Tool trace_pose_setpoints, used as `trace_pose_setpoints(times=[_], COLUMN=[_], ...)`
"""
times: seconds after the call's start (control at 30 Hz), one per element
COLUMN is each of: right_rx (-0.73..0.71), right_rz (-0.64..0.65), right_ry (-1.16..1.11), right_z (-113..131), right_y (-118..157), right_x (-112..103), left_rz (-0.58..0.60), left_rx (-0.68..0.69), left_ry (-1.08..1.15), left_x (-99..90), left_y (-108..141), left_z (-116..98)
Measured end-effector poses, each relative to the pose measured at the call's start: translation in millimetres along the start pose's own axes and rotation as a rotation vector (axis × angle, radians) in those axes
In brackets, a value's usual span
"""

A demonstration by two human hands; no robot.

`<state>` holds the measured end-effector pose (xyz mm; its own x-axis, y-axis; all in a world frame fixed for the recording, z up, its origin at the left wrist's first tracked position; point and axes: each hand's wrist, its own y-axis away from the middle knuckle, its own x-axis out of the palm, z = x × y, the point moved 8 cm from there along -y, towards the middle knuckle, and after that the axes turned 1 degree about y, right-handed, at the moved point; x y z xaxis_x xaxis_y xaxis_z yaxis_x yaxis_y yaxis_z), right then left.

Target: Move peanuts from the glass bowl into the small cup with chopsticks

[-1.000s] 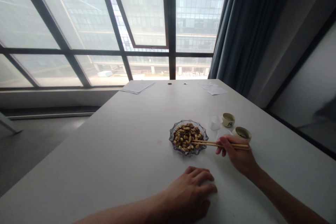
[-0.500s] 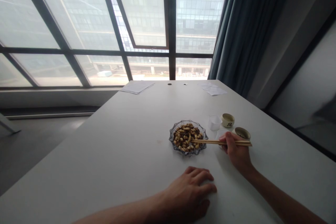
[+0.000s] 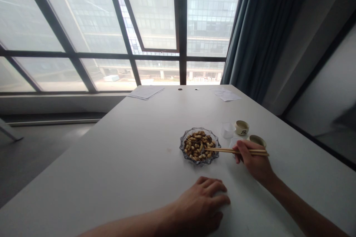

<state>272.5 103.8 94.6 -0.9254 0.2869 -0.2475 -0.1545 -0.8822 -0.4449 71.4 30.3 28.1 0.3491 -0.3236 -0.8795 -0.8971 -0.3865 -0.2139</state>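
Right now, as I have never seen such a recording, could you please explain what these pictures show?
Of course. There is no machine: these are a person's own bare hands, seen by one camera worn on the head, looking forward and down. The right hand holds wooden chopsticks; their tips are over or among what look like nuts and darker seeds in a glass bowl. The left hand rests palm down on the white table. Beyond the right hand are clear containers and two small pots, one partly hidden. Papers lie at the far end.
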Motion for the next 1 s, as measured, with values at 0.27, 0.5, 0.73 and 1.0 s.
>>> trace_pose_setpoints(times=[0.27,0.5,0.73,1.0], right_rx=[0.011,0.004,0.018,-0.037], right_rz=[0.17,0.225,0.237,0.173], right_ry=[0.088,0.113,0.092,0.096], right_z=[19.8,19.6,13.4,6.7], right_y=[-3.9,-4.9,-7.7,-7.2], right_x=[-0.9,10.1,14.1,10.3], left_rz=[0.004,0.007,-0.007,0.002], left_rx=[0.001,0.007,0.007,0.01], left_ry=[-0.011,-0.015,-0.029,-0.032], left_x=[0.6,0.0,1.0,0.9], left_y=[-0.5,-0.1,-0.9,-0.8], left_z=[-0.1,-0.4,0.0,-0.1])
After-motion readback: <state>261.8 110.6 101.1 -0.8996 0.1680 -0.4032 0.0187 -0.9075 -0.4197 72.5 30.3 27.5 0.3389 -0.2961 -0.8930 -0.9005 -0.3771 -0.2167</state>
